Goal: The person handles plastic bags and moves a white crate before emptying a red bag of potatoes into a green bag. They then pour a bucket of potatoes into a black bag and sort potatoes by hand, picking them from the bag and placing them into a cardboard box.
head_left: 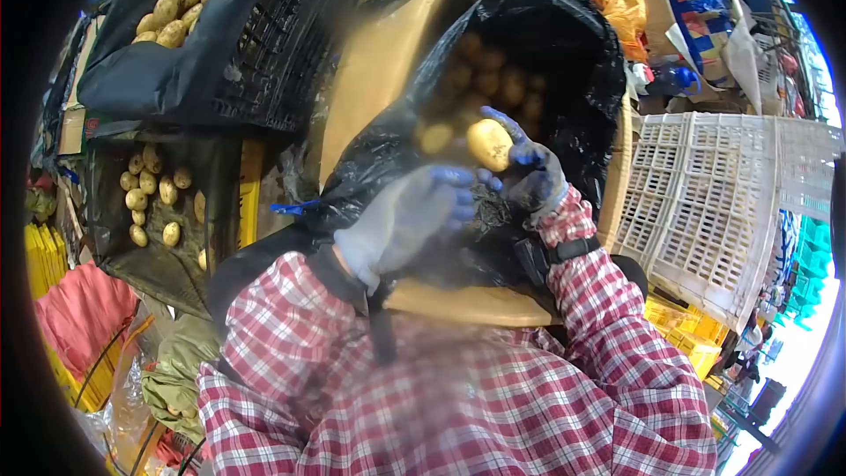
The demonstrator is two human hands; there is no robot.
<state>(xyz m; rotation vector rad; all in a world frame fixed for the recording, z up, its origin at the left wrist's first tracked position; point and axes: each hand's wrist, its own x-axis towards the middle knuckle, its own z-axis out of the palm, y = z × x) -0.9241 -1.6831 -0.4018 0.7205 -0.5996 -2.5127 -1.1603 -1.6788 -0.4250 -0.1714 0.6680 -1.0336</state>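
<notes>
My right hand [533,172], in a grey and blue glove, grips a yellow potato [489,144] between thumb and fingers over a black plastic bag [374,154]. My left hand [410,216], gloved too, is just to the left and lower, its fingers bent toward the right hand. Its palm side is turned away, so what it holds, if anything, is hidden. The bag lines a cardboard box [471,301]. Inside lie many potatoes [493,79], dim and blurred. Another yellow potato [435,137] shows near the left fingertips.
A black-lined crate [159,84] of potatoes stands at upper left. Below it, a dark tray [181,273] holds several more. White plastic crates [696,203] stand at right, an orange bag [614,9] at upper right. Red cloth [84,313] lies at lower left.
</notes>
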